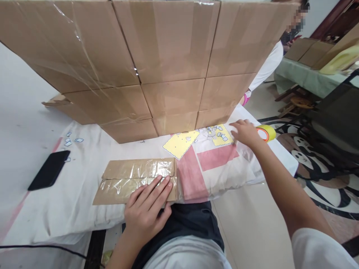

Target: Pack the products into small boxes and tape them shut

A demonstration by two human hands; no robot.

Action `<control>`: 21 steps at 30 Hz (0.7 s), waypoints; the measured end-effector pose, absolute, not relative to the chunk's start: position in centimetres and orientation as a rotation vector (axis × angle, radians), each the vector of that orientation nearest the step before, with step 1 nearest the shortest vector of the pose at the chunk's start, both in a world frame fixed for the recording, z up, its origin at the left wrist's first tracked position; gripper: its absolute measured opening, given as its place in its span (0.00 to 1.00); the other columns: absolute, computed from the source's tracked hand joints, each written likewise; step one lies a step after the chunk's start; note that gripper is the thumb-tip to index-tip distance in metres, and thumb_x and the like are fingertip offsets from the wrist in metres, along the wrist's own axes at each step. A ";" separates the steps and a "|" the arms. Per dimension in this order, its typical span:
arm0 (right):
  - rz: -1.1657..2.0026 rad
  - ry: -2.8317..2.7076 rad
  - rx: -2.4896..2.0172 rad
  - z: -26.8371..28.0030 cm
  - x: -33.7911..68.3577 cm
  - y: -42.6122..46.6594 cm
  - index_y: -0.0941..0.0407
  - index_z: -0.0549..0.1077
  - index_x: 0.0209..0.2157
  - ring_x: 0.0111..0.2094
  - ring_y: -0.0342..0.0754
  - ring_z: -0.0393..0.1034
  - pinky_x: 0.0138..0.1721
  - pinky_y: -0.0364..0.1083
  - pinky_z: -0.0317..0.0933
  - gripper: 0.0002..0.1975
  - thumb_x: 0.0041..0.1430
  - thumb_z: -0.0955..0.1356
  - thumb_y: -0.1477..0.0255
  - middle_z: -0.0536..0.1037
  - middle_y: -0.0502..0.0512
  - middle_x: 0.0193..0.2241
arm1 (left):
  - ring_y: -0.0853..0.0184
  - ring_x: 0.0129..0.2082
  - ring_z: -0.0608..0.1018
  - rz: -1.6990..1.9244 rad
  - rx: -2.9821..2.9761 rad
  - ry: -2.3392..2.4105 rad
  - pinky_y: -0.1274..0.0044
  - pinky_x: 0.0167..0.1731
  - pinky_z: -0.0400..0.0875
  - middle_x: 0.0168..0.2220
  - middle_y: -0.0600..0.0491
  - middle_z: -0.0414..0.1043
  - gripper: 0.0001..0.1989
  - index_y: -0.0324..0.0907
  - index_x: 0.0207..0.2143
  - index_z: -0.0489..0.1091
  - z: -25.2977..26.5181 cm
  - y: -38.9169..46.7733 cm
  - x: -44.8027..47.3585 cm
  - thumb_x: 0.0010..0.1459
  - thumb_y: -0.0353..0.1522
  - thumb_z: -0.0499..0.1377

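My left hand [150, 211] lies with its fingers stretched out on a small flat cardboard box [117, 188], whose top flaps are covered with shiny clear tape. At the right, my right hand [244, 131] reaches over the tabletop with its fingers apart and nothing visible in them. Its fingertips are by the edge of a yellow sheet [217, 140] with small white stickers on it. A second yellow sheet [181, 145] lies farther left. Just right of my right wrist is a yellow roll of tape [269, 132] with an orange-rimmed core.
A tall stack of taped cardboard boxes [172, 41] fills the back of the cloth-covered table [92, 147]. A black phone [49, 170] and loose sticker bits lie at the left. Behind the stack, a person's white sleeve [268, 67] shows. A green-covered table [297, 71] stands farther right.
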State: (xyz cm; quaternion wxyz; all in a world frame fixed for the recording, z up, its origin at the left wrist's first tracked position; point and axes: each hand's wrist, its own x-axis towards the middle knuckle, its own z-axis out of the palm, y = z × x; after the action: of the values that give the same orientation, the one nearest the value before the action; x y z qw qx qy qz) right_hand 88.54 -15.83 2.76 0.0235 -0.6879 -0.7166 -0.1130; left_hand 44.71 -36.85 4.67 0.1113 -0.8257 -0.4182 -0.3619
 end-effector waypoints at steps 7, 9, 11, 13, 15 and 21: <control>0.126 -2.148 -2.205 -0.9 87.2 -14.1 0.57 0.81 0.41 0.49 0.60 0.67 0.50 0.53 0.61 0.12 0.60 0.66 0.72 0.75 0.65 0.46 | 0.58 0.52 0.83 -1.075 -2.402 -1.261 0.67 0.50 0.66 0.53 0.52 0.81 0.19 0.41 0.54 0.76 4.7 -36.5 45.1 0.60 0.25 0.59; 0.145 -2.097 -2.170 -1.3 87.4 -14.3 0.57 0.81 0.42 0.49 0.60 0.67 0.51 0.54 0.61 0.13 0.58 0.68 0.70 0.75 0.65 0.45 | 0.58 0.52 0.83 -1.078 -2.401 -1.266 0.67 0.50 0.66 0.53 0.52 0.81 0.19 0.42 0.54 0.76 4.7 -36.4 45.2 0.61 0.25 0.59; 0.221 -2.002 -2.080 -1.6 87.5 -14.6 0.56 0.81 0.42 0.50 0.62 0.66 0.54 0.56 0.60 0.13 0.55 0.70 0.68 0.74 0.64 0.45 | 0.58 0.52 0.83 -1.075 -2.404 -1.265 0.67 0.50 0.66 0.53 0.53 0.81 0.19 0.42 0.54 0.76 4.7 -36.3 45.2 0.61 0.26 0.58; 0.302 -1.897 -1.982 -1.7 87.3 -14.9 0.56 0.80 0.35 0.50 0.63 0.66 0.55 0.58 0.59 0.09 0.51 0.72 0.69 0.75 0.64 0.42 | 0.58 0.52 0.83 -1.073 -2.404 -1.261 0.67 0.50 0.66 0.54 0.52 0.81 0.19 0.42 0.54 0.76 4.7 -36.2 45.2 0.61 0.26 0.59; 0.361 -1.787 -1.925 -1.7 87.0 -15.0 0.56 0.76 0.28 0.47 0.60 0.67 0.53 0.57 0.61 0.03 0.50 0.71 0.71 0.75 0.62 0.38 | 0.58 0.52 0.83 -1.072 -2.400 -1.258 0.67 0.50 0.66 0.54 0.52 0.81 0.20 0.42 0.55 0.76 4.6 -36.2 45.2 0.61 0.26 0.59; 0.587 -1.468 -1.818 -1.5 85.9 -15.1 0.54 0.66 0.31 0.28 0.47 0.69 0.32 0.46 0.65 0.04 0.57 0.67 0.70 0.75 0.53 0.24 | 0.59 0.53 0.83 -1.084 -2.393 -1.264 0.68 0.52 0.66 0.54 0.53 0.81 0.20 0.43 0.55 0.75 4.4 -36.6 45.1 0.61 0.26 0.59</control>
State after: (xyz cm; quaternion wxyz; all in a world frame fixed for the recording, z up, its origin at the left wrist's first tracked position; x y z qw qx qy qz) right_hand 85.92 -15.12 -1.47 0.3580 -0.7044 -0.5691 0.2276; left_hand 45.13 -36.57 4.39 0.1130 -0.8155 -0.4309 -0.3695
